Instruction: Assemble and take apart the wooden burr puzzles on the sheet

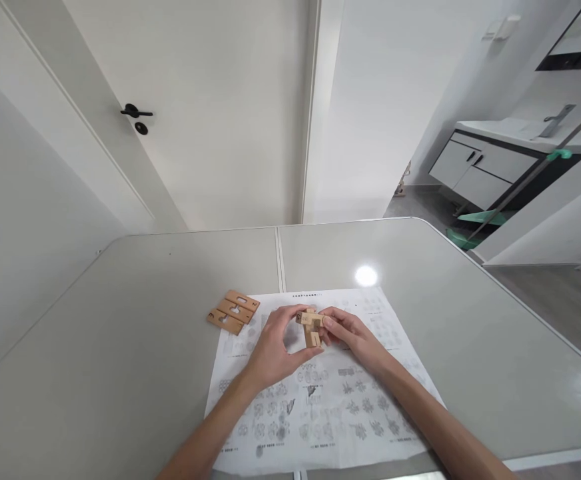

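Note:
Between my two hands is a small assembly of interlocking wooden puzzle pieces (312, 337), held just above a printed sheet. My left hand (281, 343) curves around its left side, thumb at the lower edge and fingers at the top. With thumb and fingers, my right hand (346, 331) pinches a notched wooden bar (311, 319) lying across the top. Fingers partly cover how the pieces join. Left of my hands, several flat wooden pieces (233, 311) with cut-out slots and printed numbers lie side by side, partly over the sheet's edge.
The printed instruction sheet (320, 413), covered with small diagrams, lies under my hands on a grey table (120, 347). A seam runs across the tabletop. Beyond stand a white door (220, 120) with a black handle and, at right, a washbasin cabinet (485, 163).

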